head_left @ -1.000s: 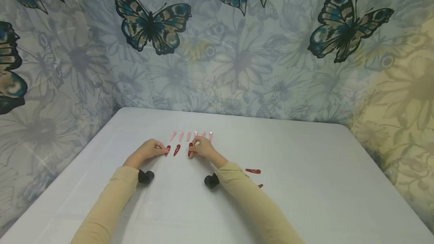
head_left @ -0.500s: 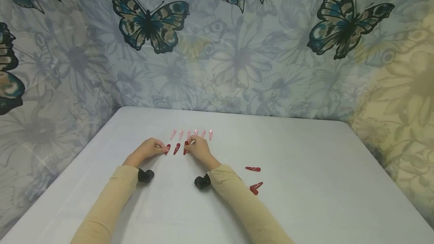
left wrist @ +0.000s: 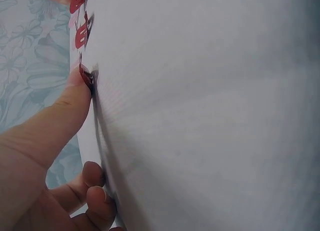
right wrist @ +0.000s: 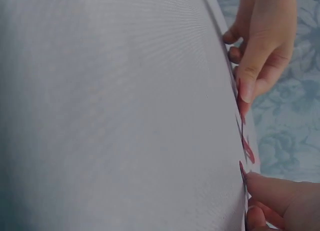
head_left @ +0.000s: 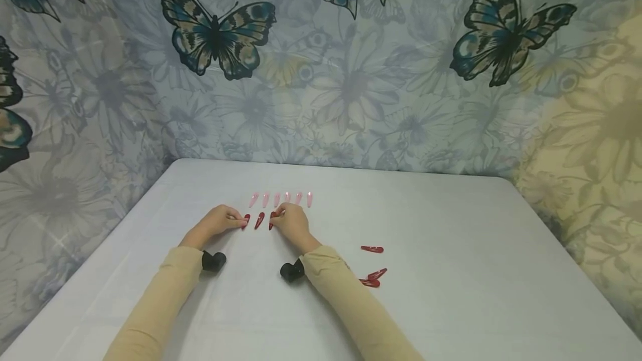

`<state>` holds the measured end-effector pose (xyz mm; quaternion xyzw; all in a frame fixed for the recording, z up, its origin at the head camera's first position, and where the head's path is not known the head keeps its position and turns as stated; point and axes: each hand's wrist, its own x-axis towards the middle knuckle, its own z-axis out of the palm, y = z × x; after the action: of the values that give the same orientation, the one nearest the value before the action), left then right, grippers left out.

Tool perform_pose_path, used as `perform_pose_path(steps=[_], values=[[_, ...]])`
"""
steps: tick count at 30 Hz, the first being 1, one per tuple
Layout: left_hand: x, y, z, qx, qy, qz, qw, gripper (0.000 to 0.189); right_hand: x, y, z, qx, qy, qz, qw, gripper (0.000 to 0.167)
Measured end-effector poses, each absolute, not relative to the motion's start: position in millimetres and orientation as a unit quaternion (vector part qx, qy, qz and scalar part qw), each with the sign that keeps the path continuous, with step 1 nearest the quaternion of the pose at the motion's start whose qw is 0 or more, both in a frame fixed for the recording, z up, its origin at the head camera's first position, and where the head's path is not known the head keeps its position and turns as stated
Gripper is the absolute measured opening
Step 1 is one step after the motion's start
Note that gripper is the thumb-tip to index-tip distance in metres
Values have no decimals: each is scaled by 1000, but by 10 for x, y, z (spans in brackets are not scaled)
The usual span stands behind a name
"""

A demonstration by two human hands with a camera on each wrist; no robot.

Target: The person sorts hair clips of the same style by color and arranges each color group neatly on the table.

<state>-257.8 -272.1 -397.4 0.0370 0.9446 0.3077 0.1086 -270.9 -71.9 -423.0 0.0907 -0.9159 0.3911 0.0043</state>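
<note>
A red snap hair clip (head_left: 246, 218) at the left end of the near row is between the thumb and fingers of my left hand (head_left: 219, 220). In the left wrist view the thumb tip lies against that clip, low on the table. My right hand (head_left: 293, 224) pinches another red hair clip (head_left: 271, 226), pointing roughly away from me, its far part partly covered by the fingers. Between the two hands lies a third red hair clip (head_left: 259, 220), slightly slanted and untouched. Just beyond them runs a row of several pink hair clips (head_left: 277, 200).
To the right of my right forearm lies a single red hair clip (head_left: 372, 249). Nearer me, two more red clips (head_left: 377, 274) overlap, one partly behind the sleeve. The white table (head_left: 451, 266) ends at a butterfly-patterned wall (head_left: 351, 99).
My right hand has moved left with its red clip, bringing it closer to the middle clip. The loose clips by the right forearm show more. My left hand stays in place.
</note>
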Motion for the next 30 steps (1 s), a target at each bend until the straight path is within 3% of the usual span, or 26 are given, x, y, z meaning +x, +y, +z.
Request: perform_pose_path(steps=[30], values=[[-2598,-2727,-3991,35,947,300,107,22,-2752,-656,-4193,105,-901,420,-17,17]])
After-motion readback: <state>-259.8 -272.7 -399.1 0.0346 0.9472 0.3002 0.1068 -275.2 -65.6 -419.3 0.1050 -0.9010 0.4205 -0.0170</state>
